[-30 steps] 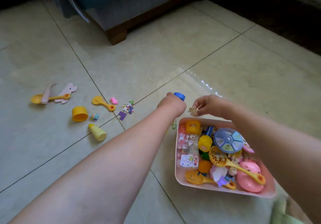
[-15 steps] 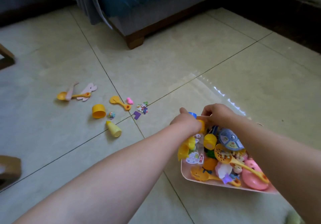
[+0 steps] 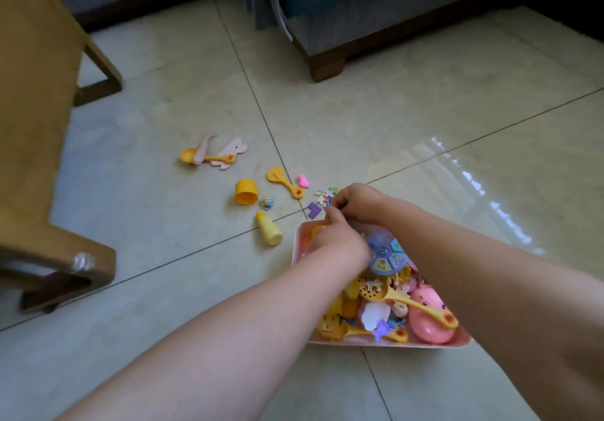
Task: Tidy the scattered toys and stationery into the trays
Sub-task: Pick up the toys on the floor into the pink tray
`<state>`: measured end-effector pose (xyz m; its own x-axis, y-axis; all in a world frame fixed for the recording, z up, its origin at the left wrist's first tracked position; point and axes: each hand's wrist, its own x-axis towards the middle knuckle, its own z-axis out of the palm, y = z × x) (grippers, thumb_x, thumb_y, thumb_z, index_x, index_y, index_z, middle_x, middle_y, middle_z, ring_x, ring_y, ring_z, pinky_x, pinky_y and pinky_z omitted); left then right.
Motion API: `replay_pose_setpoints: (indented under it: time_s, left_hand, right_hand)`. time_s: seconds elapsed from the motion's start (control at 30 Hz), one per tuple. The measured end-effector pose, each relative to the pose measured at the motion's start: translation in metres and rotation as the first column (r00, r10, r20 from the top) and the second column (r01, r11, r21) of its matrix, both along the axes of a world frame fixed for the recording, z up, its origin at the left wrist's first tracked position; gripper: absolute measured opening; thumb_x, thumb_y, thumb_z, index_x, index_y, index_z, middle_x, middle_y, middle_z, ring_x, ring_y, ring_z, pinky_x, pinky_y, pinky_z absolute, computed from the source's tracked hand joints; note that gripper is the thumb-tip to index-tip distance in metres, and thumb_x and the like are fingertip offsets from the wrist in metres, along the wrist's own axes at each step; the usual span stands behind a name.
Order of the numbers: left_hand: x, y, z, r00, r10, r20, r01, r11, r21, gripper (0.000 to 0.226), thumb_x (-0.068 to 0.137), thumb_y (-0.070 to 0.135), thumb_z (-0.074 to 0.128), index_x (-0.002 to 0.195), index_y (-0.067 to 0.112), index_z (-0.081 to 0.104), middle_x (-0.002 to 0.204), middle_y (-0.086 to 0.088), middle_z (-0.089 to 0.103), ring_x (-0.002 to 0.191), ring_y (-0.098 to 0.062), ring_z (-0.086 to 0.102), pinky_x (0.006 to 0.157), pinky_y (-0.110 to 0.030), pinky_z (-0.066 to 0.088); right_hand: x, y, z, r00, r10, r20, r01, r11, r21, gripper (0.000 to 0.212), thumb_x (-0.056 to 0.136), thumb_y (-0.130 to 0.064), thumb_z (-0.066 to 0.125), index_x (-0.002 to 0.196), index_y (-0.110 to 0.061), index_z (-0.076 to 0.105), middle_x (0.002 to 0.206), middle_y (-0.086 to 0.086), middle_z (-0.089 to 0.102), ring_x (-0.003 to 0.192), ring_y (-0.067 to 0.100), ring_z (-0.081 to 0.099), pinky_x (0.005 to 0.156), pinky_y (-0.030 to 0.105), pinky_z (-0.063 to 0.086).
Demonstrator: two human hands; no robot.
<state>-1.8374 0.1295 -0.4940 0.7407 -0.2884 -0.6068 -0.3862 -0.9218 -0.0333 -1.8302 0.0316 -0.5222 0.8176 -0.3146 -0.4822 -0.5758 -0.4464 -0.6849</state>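
**Head view: both hands meet over the far end of the pink tray**

Head view shows the left hand [image 3: 340, 244] and the right hand [image 3: 356, 201] close together above the far end of the pink tray [image 3: 299, 244]. Fingers of both are curled inward; whether either holds something cannot be told, as the fingertips are hidden.

Inside the tray, just nearer than the hands, lies a round blue-purple dial toy [image 3: 387, 255]. Nearer still sit a yellow slotted spoon [image 3: 408, 303], a pink pig-faced toy [image 3: 428, 317] and mixed small pieces, heaped and overlapping.

Scattered items remain on the tiled floor [image 3: 163, 224] beyond and left of the tray. A yellow bottle [image 3: 269, 232] lies just beside the tray's far left corner. A purple piece [image 3: 314, 209] and a cluster of small stickers [image 3: 325, 196] lie just beyond the tray, near the right hand. Farther out: a yellow spatula [image 3: 284, 182], a pink eraser-like piece [image 3: 303, 181], a yellow cup [image 3: 246, 191] on its side, a small ball [image 3: 267, 202], and a yellow scoop [image 3: 206, 157] resting across pink cut-out shapes [image 3: 232, 152].

A wooden chair [image 3: 36, 126] stands well left of the tray; a sofa base [image 3: 327, 64] stands well beyond it.
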Motion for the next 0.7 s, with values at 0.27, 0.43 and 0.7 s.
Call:
replay_pose_setpoints:
  time_s: [0.27, 0.43, 0.7]
  left_hand:
    - [0.056, 0.023, 0.003, 0.986, 0.083, 0.147, -0.048, 0.972, -0.23, 0.054, 0.091, 0.049, 0.034, 0.131, 0.015, 0.045, 0.127, -0.014, 0.058, 0.119, -0.032, 0.054, 0.088, -0.035, 0.041]
    - [0.087, 0.024, -0.013, 0.977, 0.15, 0.152, -0.092, 0.938, -0.335, 0.036, 0.093, 0.022, 0.045, 0.128, 0.014, 0.048, 0.128, -0.013, 0.057, 0.121, -0.033, 0.051, 0.088, -0.037, 0.044]
    - [0.119, 0.012, -0.058, 0.995, 0.088, 0.054, -0.061, 0.923, -0.38, 0.039, 0.09, 0.016, 0.058, 0.129, 0.018, 0.055, 0.131, -0.009, 0.057, 0.12, -0.028, 0.054, 0.095, -0.034, 0.045]
  right_hand:
    - [0.047, -0.026, -0.023, 0.942, -0.316, 0.112, 0.33, 0.935, -0.133, 0.018, 0.085, -0.008, 0.061, 0.098, -0.021, 0.067, 0.097, 0.011, 0.068, 0.083, 0.025, 0.064, 0.068, 0.03, 0.048]
    - [0.051, -0.03, -0.048, 0.991, -0.122, -0.048, 0.099, 0.94, -0.327, 0.038, 0.084, -0.02, 0.069, 0.119, -0.028, 0.062, 0.122, 0.012, 0.048, 0.099, 0.029, 0.06, 0.078, 0.028, 0.043]
    - [0.055, -0.032, -0.054, 0.993, -0.085, -0.084, 0.045, 0.92, -0.39, 0.026, 0.081, -0.026, 0.074, 0.104, -0.017, 0.063, 0.117, 0.011, 0.051, 0.096, 0.028, 0.058, 0.071, 0.027, 0.041]
